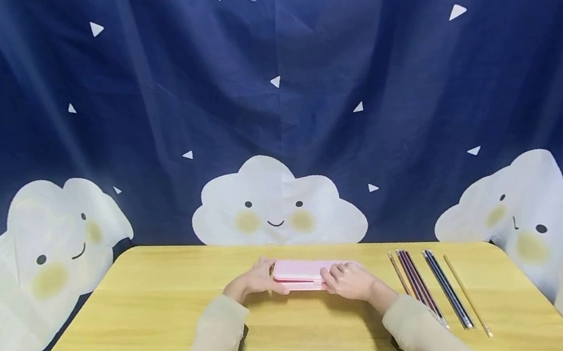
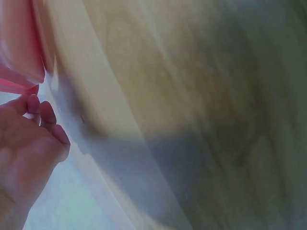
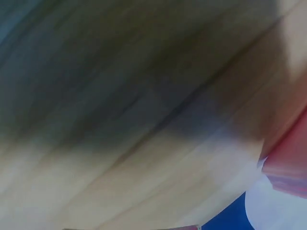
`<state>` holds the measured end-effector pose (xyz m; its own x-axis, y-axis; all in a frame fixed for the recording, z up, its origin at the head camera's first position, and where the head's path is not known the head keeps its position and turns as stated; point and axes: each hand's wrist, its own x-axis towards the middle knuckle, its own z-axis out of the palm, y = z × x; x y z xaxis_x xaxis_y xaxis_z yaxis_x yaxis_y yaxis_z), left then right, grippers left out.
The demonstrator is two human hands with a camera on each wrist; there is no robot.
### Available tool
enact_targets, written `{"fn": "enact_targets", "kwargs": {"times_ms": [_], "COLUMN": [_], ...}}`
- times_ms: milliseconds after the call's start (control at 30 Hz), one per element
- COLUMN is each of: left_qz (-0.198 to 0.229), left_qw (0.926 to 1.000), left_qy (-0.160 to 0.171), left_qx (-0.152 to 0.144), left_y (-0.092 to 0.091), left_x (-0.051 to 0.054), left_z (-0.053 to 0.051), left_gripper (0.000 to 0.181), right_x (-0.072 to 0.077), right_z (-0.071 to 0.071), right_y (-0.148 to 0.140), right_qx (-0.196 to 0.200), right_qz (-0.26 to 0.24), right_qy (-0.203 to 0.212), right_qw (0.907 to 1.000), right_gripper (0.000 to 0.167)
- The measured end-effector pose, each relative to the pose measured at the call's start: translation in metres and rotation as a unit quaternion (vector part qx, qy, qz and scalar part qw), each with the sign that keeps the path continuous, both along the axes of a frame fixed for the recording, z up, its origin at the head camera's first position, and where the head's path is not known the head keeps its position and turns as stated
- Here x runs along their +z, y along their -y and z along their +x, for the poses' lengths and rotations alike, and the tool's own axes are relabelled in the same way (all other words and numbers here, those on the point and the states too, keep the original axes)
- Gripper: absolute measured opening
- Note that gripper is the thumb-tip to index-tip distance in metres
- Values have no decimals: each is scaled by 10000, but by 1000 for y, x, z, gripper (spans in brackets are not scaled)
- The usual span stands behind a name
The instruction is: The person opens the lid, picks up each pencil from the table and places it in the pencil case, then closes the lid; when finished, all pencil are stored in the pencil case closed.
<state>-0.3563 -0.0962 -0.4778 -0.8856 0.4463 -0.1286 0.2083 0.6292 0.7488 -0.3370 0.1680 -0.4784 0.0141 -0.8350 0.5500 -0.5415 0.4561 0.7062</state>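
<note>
A pink case (image 1: 301, 269) is near the table's far side, a darker red line running between its lid and base. The left hand (image 1: 256, 279) grips its left end, thumb at the front and fingers behind. At the right end, the right hand (image 1: 349, 280) holds the case with fingers curled on its front edge. In the left wrist view, the left hand (image 2: 29, 148) is at the corner of the pink case (image 2: 19, 43), fingers bent. The right wrist view has part of the case (image 3: 292, 165) at its right edge; the right hand cannot be made out there.
On the wooden table (image 1: 134, 325), right of the case, lie a thin pencil (image 1: 398, 272), a dark red bundle (image 1: 420, 282), a dark blue bundle (image 1: 448, 289) and a yellowish pencil (image 1: 467, 294). Behind hangs a blue curtain (image 1: 229, 116) with clouds.
</note>
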Motion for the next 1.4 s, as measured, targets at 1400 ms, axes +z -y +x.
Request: {"fn": "enact_targets", "kwargs": {"times_ms": [1400], "left_qz": [-1200], "left_qw": [9876], "left_qy": [-1012], "left_qx": [67], "left_y": [-3], "left_x": [-3], "left_z": [14], "left_gripper": [91], "right_x": [8], "right_z": [4], "right_y": [-49], "right_qx": [-1780], "right_qz": [-2238], "right_qy": [2448], "right_qw": [9265], "right_gripper": [40]}}
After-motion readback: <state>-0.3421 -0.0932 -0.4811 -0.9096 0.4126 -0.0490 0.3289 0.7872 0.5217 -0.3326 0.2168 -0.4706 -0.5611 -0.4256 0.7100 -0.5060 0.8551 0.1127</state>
